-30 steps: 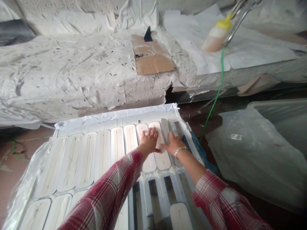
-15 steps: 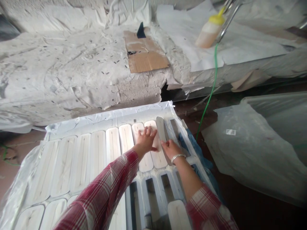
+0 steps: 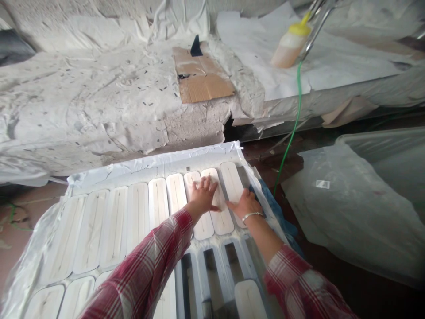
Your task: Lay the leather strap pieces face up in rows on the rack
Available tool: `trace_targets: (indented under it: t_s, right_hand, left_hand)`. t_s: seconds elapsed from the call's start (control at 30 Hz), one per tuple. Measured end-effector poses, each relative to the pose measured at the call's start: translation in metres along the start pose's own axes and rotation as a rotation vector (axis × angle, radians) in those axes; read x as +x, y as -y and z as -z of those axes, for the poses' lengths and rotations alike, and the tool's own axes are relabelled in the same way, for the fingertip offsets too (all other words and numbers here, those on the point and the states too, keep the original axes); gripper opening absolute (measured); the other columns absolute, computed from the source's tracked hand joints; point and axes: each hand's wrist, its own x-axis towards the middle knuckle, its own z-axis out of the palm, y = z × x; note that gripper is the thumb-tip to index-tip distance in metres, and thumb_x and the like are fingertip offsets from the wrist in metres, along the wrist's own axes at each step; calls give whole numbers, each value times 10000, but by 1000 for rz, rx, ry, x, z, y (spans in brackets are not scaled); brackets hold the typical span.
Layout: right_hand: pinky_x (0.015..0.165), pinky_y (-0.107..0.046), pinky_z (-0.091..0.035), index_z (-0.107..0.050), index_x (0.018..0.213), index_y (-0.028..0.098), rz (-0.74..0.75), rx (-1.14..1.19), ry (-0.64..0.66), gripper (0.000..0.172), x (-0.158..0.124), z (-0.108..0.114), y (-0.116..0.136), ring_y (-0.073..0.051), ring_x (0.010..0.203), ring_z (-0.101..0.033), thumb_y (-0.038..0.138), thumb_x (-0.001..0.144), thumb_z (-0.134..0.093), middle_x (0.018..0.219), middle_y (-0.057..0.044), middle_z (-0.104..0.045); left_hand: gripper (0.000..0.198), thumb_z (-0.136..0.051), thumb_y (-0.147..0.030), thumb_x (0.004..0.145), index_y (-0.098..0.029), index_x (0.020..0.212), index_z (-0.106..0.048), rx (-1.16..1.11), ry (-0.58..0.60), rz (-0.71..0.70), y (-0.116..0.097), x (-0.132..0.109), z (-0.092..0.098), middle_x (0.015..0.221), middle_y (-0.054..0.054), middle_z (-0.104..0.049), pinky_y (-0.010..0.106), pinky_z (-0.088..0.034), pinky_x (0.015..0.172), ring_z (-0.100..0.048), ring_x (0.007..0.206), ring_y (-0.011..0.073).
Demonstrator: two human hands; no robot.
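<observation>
My left hand (image 3: 203,195) lies with fingers spread on a long white panel (image 3: 223,221) with rounded ends and a thin dark line down its middle. The neighbouring panel on the left is partly under its fingertips. To the right, my right hand (image 3: 246,206) grips another such panel (image 3: 231,175) near its lower half, thumb at the left edge and fingers curled at the right. That panel lies nearly flat, face up, in the top row of a frame lined with white sheeting (image 3: 159,161). The fingertips of the right hand are partly hidden.
More white panels (image 3: 93,230) fill the rows to the left. Dark slots (image 3: 212,274) show below my hands. Behind stands a crusted ledge with a cardboard piece (image 3: 206,84) and a yellow-capped bottle (image 3: 290,46). A green cord (image 3: 292,137) hangs at right, near plastic sheeting (image 3: 332,208).
The panel at my right hand has turned from standing on edge to lying face up. My right hand has moved slightly right with it; my left hand has stayed in place.
</observation>
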Motion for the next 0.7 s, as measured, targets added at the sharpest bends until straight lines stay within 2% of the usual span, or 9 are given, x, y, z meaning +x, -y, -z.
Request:
trace_targets:
  t_s: [0.07,0.23,0.43,0.57,0.7]
  right_hand:
    - [777,-366,-457,-358,1213,83,6,-11,-26,773,0,-4,-1,-278,947,-575,638,710,-547,1139,-192,-475]
    - [810,-347,-437,-383,1191,62,150,-56,-9,773,-1,-11,6,-276,980,-556,651,718,-547,1146,-195,-477]
    - [851,-336,-418,-289,1307,48,100,-70,-21,879,12,-12,-1,-284,1054,-521,684,738,-498,1199,-206,-428]
    - [878,-341,-402,-241,1348,-4,122,-136,33,913,11,-12,3,-289,1066,-515,663,771,-476,1254,-248,-373]
    - [883,-347,-397,-242,1362,7,135,-104,87,816,6,-7,1,-284,1055,-529,579,826,-468,1273,-256,-358]
  left_hand:
    - [1144,-601,-762,558,-211,1455,-152,3,-2,5,0,-1,1,1517,159,-26,610,-152,1040,-61,1375,360]
    - [1101,-540,-781,597,-183,1448,-180,-1,-9,-7,0,-1,1,1517,159,-36,610,-156,1041,-66,1371,365]
    - [1113,-525,-779,618,-129,1449,-170,31,-6,13,0,-1,0,1518,150,-36,560,-171,1067,-67,1376,341]
    - [1103,-544,-768,618,-240,1464,-72,36,-12,-6,-1,-2,1,1515,163,-57,604,-168,1036,-88,1372,358]
    - [906,-473,-734,711,-296,1446,-177,54,-22,-27,-2,1,5,1505,182,-99,626,-232,979,-144,1353,385]
